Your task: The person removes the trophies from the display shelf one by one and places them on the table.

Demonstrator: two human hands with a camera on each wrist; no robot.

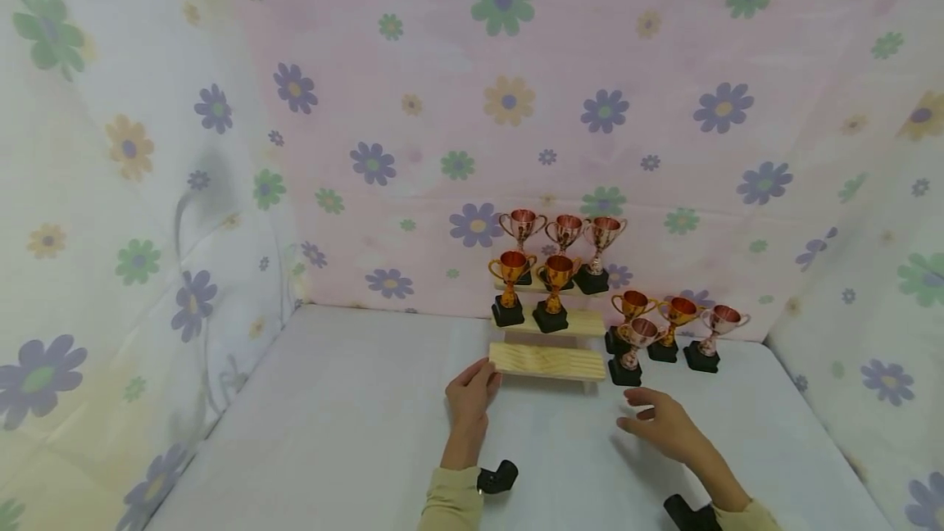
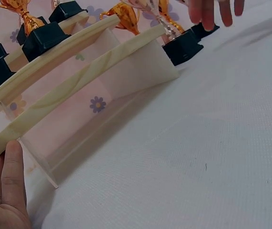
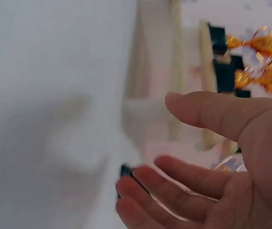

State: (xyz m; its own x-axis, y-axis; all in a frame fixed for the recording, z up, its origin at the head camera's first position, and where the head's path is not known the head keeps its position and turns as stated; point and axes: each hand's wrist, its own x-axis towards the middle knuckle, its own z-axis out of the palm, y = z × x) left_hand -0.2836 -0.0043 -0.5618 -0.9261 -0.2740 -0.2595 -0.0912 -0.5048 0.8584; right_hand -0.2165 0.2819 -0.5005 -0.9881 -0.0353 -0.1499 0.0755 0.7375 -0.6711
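A tiered display stand point(image 1: 547, 360) with pale wooden steps is on the white table. My left hand point(image 1: 469, 397) pinches the left end of its lowest step, thumb above and fingers beneath, as the left wrist view shows. Three rose-gold trophy cups stand on the top step, one of them a cup point(image 1: 605, 233) at the right end. On the middle step are two gold trophies, a left one point(image 1: 510, 269) and a right one point(image 1: 557, 273). Holding nothing, my right hand point(image 1: 664, 424) hovers with loosely bent fingers in front of a rose-gold trophy point(image 1: 638, 334) beside the stand.
Right of the stand, more trophies stand on the table: two gold ones, including one point(image 1: 677, 314), and a rose-gold one point(image 1: 723, 322) farthest right. Flower-patterned cloth point(image 1: 413, 211) walls the table point(image 1: 332, 416) at the back and both sides.
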